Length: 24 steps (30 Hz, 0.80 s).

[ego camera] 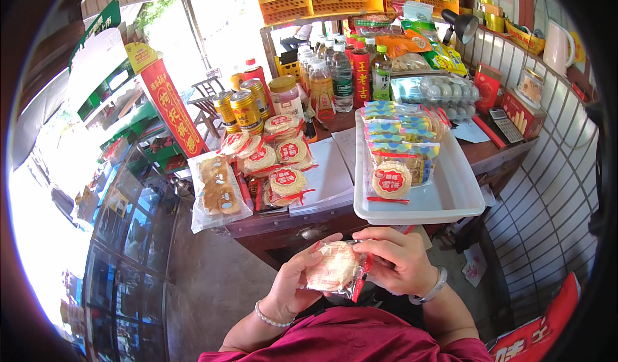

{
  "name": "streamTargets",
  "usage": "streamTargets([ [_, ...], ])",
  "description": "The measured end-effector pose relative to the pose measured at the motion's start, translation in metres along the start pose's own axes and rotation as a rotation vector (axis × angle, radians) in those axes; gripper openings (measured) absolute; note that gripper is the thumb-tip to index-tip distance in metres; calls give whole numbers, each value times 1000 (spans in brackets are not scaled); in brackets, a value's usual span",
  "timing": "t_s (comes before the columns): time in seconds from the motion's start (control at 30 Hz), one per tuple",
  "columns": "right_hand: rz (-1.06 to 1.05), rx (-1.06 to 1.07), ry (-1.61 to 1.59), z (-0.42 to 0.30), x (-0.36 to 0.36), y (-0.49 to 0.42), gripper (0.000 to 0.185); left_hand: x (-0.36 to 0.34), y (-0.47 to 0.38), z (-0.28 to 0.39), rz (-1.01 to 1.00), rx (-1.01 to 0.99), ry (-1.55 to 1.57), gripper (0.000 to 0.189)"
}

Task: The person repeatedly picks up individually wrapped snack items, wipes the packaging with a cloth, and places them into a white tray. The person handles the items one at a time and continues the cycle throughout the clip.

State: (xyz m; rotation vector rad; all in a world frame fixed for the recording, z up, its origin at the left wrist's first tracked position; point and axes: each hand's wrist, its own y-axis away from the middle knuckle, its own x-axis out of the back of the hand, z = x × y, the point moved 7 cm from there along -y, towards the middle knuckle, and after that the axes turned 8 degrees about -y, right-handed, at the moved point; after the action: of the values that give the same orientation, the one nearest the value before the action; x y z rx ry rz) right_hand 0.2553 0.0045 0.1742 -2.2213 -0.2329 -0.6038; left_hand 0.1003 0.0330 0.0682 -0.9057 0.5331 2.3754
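Close to my body, in front of the desk's edge, my left hand (305, 265) holds a clear-wrapped round rice cracker (333, 265) with red-edged ends. The fingers of my right hand (398, 260) rest on the wrapper's right side and top. On the desk, a heap of similar wrapped crackers (287, 181) lies at the left. A white plastic tray (456, 188) at the right holds a row of packets with blue and yellow wrappers (400, 125), and one wrapped rice cracker (391, 181) lies at their near end.
A bag of brown pastries (217, 185) lies at the desk's left edge. Gold cans (246, 111), drink bottles (342, 79) and egg cartons (444, 91) stand behind. A calculator (506, 126) is at the right. White papers (323, 173) lie mid-desk. A glass-fronted cabinet (125, 246) stands left.
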Motion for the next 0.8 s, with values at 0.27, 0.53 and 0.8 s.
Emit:
streamTargets([
  [0.27,157,-228,-49,14,29,20,18,15,8,25,166,-380,-643,77],
  [0.53,72,-339,-84,23,24,27,18,-9,19,32,22,-514,-1029,50],
  [0.8,39,-532,-350,30,26,38,21,-2,18,30,202,-559,-826,23],
])
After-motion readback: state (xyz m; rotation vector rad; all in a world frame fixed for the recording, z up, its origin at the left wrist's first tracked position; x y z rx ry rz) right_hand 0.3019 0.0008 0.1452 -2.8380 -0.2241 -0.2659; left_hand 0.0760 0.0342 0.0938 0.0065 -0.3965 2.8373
